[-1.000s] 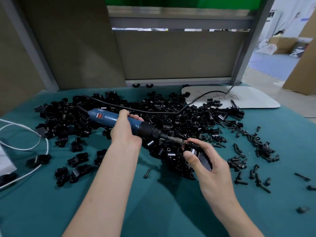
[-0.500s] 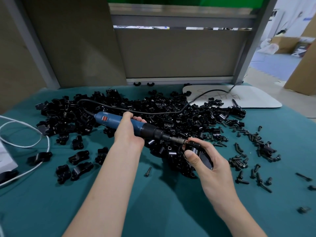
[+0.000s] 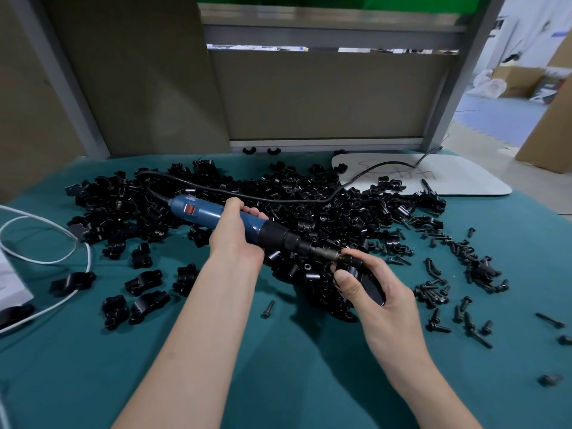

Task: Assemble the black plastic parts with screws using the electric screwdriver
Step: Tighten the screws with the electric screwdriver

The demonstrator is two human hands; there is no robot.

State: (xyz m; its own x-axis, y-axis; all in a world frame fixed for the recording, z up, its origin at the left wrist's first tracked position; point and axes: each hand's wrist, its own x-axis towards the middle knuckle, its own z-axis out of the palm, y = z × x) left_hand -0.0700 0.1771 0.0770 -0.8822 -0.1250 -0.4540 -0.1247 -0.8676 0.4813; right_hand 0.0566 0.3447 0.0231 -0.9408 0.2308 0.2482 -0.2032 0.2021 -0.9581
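Note:
My left hand (image 3: 236, 239) grips the blue electric screwdriver (image 3: 216, 215) around its body, the tool lying nearly level and pointing right. Its metal bit meets the top of a black plastic part (image 3: 366, 281) that my right hand (image 3: 376, 292) holds with thumb and fingers curled round it. A big heap of black plastic parts (image 3: 309, 205) lies behind both hands on the green cloth. Loose black screws (image 3: 448, 283) are scattered to the right, and a single screw (image 3: 268, 308) lies between my forearms.
Several joined black pieces (image 3: 145, 283) lie at the left. A white cable (image 3: 46, 243) loops at the far left edge. The screwdriver's black cord (image 3: 278, 198) runs over the heap to a white board (image 3: 433, 178) at the back right. Grey partition panels stand behind.
Both hands, the screwdriver and the held part have stayed in the same hold; only the camera has shifted slightly.

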